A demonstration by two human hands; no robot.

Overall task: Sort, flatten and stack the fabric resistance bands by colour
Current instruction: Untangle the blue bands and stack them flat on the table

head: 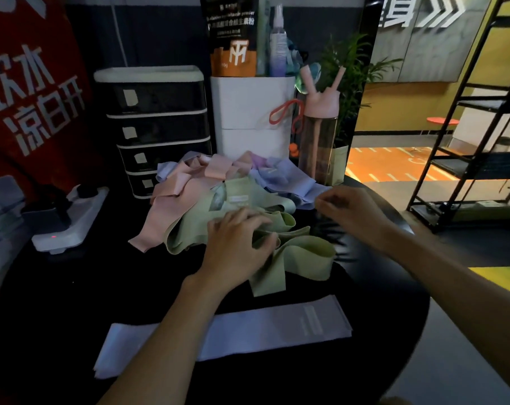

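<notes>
A tangled pile of fabric bands lies mid-table: pink bands (172, 197) on the left, green bands (300, 258) in front, lilac-blue bands (289, 179) at the back right. My left hand (236, 244) rests palm-down on the green bands, fingers spread and pressing into the fabric. My right hand (350, 209) hovers at the pile's right edge, fingers pinched near the lilac-blue band; whether it grips fabric is blurred. A flattened lilac band (277, 328) lies alone near the front edge, partly under my left forearm.
The black table (58, 302) holds a white power strip (69, 220) at the left. Behind the pile stand a black drawer unit (154, 124), a white box (253, 112) and a pink-lidded bottle (321, 135). A black metal rack (464, 141) stands on the right.
</notes>
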